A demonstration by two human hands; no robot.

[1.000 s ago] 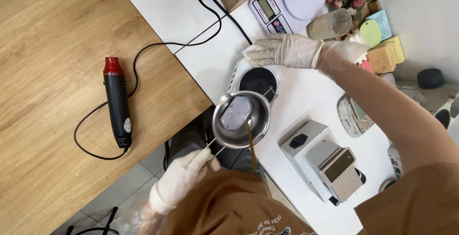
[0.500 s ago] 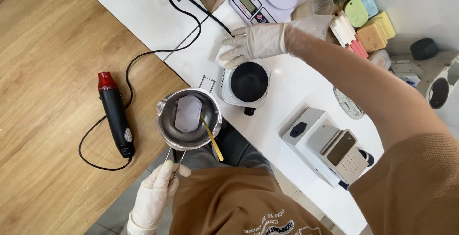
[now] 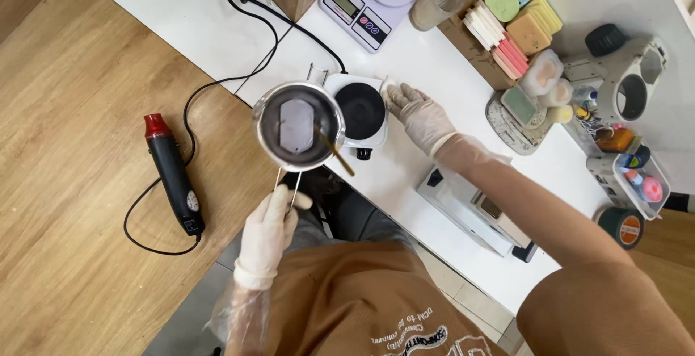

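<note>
Metal melting pot (image 3: pixel 298 126), stirring stick inside, handle clamped in gloved left hand (image 3: pixel 266 231). Gloved right hand (image 3: pixel 420 115), fingers spread flat, touches white hotplate (image 3: pixel 360 112) on bench (image 3: pixel 434 73).

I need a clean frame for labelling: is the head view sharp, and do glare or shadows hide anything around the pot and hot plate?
Head view: evenly lit and sharp, with no motion blur on the left hand or right hand; soft shadows only; the metal pot has a bright rim, but its pale block stays readable; the hot plate shows no glare; wide-angle bending at the edges.

Left hand (image 3: pixel 269 231) holds a metal pot (image 3: pixel 298 126) by its handle; right hand (image 3: pixel 420 115) touches the hotplate (image 3: pixel 360 111)
</note>
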